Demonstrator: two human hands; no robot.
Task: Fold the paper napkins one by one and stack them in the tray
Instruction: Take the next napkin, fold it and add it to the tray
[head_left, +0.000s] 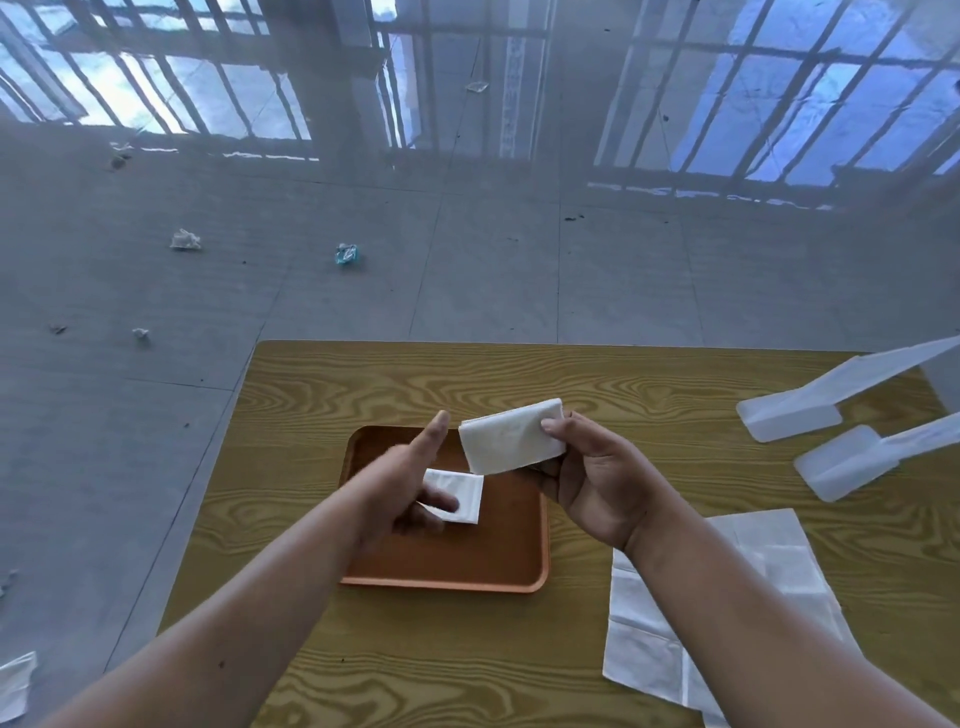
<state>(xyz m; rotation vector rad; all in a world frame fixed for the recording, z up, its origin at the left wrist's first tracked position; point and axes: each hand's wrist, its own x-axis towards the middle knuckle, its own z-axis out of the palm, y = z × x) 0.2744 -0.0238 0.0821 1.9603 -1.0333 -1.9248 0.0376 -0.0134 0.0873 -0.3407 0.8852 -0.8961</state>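
Note:
My right hand (597, 483) pinches a folded white napkin (511, 436) between thumb and fingers, held in the air above the far right part of the brown tray (514, 551). A smaller folded napkin (462, 491) lies flat inside the tray. My left hand (410, 483) hovers over the tray's left half, thumb pointing up, fingers loosely bent over the lying napkin and holding nothing. Unfolded white napkins (727, 618) lie spread on the wooden table (415, 384), partly under my right forearm.
Two white plastic pieces (826, 431) reach in over the table's far right corner. The table's left edge runs diagonally beside grey floor tiles strewn with crumpled paper scraps (185, 240) and a bluish wrapper (346, 254).

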